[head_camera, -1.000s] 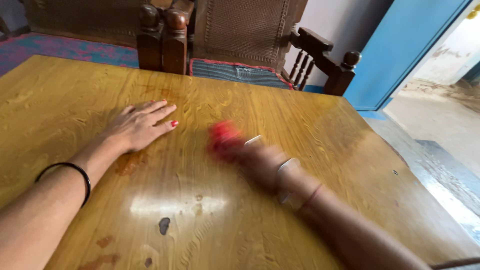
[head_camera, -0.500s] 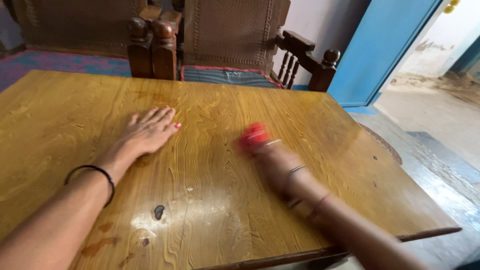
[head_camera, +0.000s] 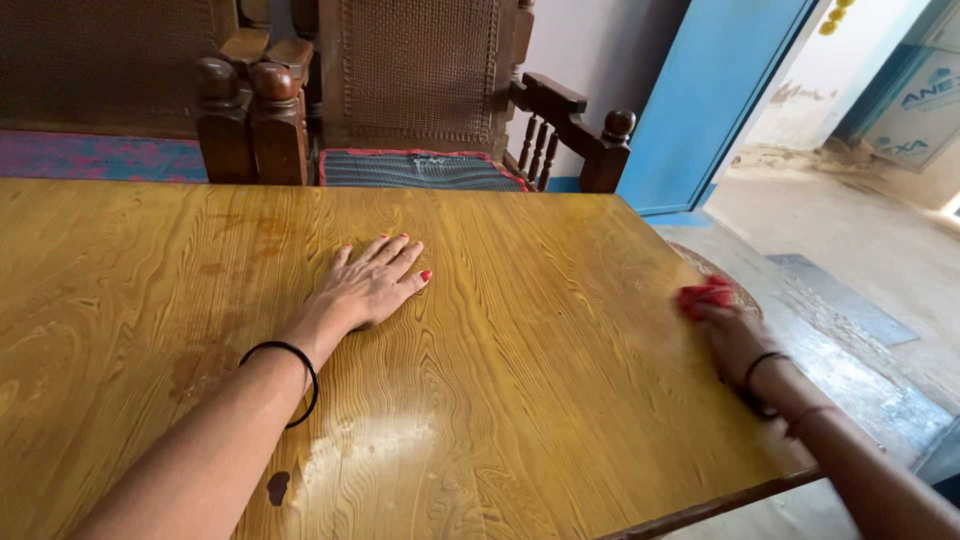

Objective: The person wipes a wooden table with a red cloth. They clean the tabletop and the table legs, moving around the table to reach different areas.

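My left hand (head_camera: 368,285) lies flat, palm down, on the glossy wooden table (head_camera: 520,400), fingers together, a black bangle on the wrist. My right hand (head_camera: 735,340) is at the table's right edge, pressed down on a small red cloth (head_camera: 704,297) that it holds against the wood. The right wrist wears a dark bangle and a thin thread. The cloth is bunched, and much of it is hidden under the fingers.
Two carved wooden chairs with cane backs stand behind the table, one (head_camera: 420,90) with a striped cushion (head_camera: 418,170). A blue door (head_camera: 720,90) opens at the right onto a concrete floor (head_camera: 860,260). Dark stains (head_camera: 277,487) mark the tabletop near me.
My right hand has swept the red cloth from the table's middle out to its right edge. The left hand stayed flat. The view has shifted to the right.
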